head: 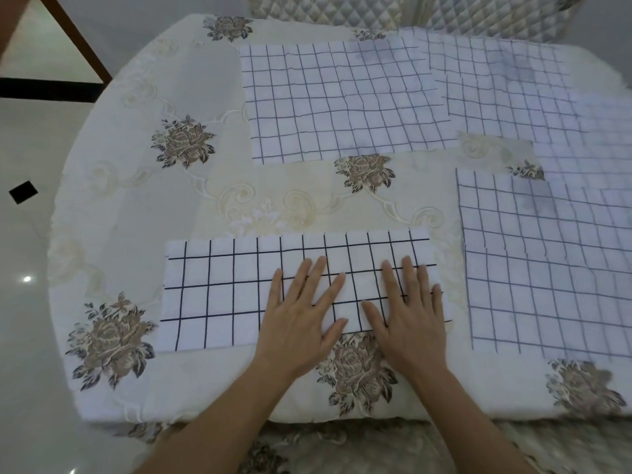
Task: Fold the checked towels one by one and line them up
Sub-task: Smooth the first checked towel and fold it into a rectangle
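Note:
A white towel with a dark check (222, 295), folded into a long strip, lies near the table's front edge. My left hand (301, 316) rests flat on its middle, fingers spread. My right hand (407, 313) presses flat on its right end, fingers apart. Neither hand grips anything. An unfolded checked towel (342, 100) lies spread at the back centre. Another checked towel (547, 268) lies flat at the right. A further checked towel (506, 73) lies at the back right, partly overlapping the others.
The round table carries a cream cloth with brown flower prints (184, 142). Its curved edge drops to a glossy floor (30, 234) on the left. Quilted chair backs (342, 8) stand behind the table.

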`<control>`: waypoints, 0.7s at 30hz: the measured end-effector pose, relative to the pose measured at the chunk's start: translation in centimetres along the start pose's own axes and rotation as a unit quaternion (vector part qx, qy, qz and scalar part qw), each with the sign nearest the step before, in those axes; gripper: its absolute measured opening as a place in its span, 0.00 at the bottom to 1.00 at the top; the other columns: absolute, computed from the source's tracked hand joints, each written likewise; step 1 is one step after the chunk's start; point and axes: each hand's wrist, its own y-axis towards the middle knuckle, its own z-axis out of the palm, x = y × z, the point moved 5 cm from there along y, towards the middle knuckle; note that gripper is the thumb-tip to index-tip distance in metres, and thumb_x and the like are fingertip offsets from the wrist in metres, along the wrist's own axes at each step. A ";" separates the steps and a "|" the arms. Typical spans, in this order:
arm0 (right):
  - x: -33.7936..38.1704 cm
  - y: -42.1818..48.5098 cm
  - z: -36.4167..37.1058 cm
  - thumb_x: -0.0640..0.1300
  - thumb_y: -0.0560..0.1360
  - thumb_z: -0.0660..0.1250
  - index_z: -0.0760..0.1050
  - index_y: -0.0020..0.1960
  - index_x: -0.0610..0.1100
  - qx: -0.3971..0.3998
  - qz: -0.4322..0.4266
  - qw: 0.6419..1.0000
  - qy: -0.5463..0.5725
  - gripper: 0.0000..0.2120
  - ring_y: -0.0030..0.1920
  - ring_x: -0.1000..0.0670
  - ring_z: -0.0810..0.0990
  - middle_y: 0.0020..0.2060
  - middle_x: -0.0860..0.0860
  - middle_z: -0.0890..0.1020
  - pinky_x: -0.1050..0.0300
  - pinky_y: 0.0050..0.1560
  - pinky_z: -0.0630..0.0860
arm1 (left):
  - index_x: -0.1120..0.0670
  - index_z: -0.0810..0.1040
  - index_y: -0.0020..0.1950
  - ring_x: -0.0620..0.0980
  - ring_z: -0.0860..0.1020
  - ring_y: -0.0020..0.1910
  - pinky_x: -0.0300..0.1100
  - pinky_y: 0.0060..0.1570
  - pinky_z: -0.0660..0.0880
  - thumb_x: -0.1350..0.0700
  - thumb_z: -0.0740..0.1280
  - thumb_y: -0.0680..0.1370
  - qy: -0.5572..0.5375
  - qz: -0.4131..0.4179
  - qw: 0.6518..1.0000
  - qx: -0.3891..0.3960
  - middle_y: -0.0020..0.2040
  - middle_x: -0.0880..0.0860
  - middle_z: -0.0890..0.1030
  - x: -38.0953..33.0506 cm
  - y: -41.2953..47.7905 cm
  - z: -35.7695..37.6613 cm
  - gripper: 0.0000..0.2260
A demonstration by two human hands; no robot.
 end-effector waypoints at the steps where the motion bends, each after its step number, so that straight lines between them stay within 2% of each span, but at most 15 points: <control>1: -0.1 0.4 0.0 0.70 0.79 0.45 0.44 0.81 0.55 0.004 0.003 1.000 0.000 0.36 0.81 0.44 0.42 0.81 0.48 0.46 0.38 0.78 0.48 | 0.43 0.47 0.82 0.52 0.42 0.81 0.63 0.75 0.50 0.34 0.46 0.82 0.001 -0.004 1.000 0.000 0.82 0.52 0.44 0.0 0.0 0.1 0.30; 11: -0.4 1.7 -0.3 0.72 0.78 0.43 0.40 0.81 0.58 0.016 0.002 1.000 0.001 0.36 0.80 0.46 0.38 0.81 0.50 0.42 0.38 0.79 0.45 | 0.43 0.47 0.82 0.53 0.45 0.81 0.63 0.76 0.51 0.33 0.47 0.81 0.009 -0.024 1.000 -0.016 0.82 0.51 0.46 1.7 0.6 -0.3 0.31; 15: -2.2 1.9 -0.2 0.73 0.77 0.40 0.38 0.81 0.57 0.027 0.013 1.000 0.001 0.38 0.80 0.47 0.38 0.81 0.51 0.41 0.39 0.79 0.47 | 0.44 0.48 0.82 0.52 0.46 0.81 0.60 0.77 0.51 0.34 0.47 0.81 0.012 -0.062 0.998 -0.023 0.82 0.51 0.47 5.6 -0.9 -0.4 0.31; 19: -2.0 1.9 -0.9 0.74 0.76 0.39 0.43 0.82 0.52 0.023 0.042 0.999 0.016 0.41 0.80 0.44 0.42 0.81 0.48 0.44 0.37 0.78 0.49 | 0.46 0.50 0.82 0.51 0.46 0.81 0.60 0.77 0.50 0.34 0.46 0.81 0.027 -0.112 0.993 -0.022 0.82 0.50 0.46 10.4 -3.3 -1.1 0.31; 21: 0.8 2.0 -1.6 0.73 0.77 0.41 0.45 0.82 0.50 -0.003 0.039 0.998 0.047 0.41 0.81 0.43 0.43 0.81 0.47 0.46 0.38 0.78 0.47 | 0.47 0.50 0.82 0.51 0.46 0.81 0.60 0.77 0.49 0.35 0.47 0.81 0.028 -0.113 0.993 -0.026 0.82 0.50 0.46 11.1 -3.5 -1.5 0.31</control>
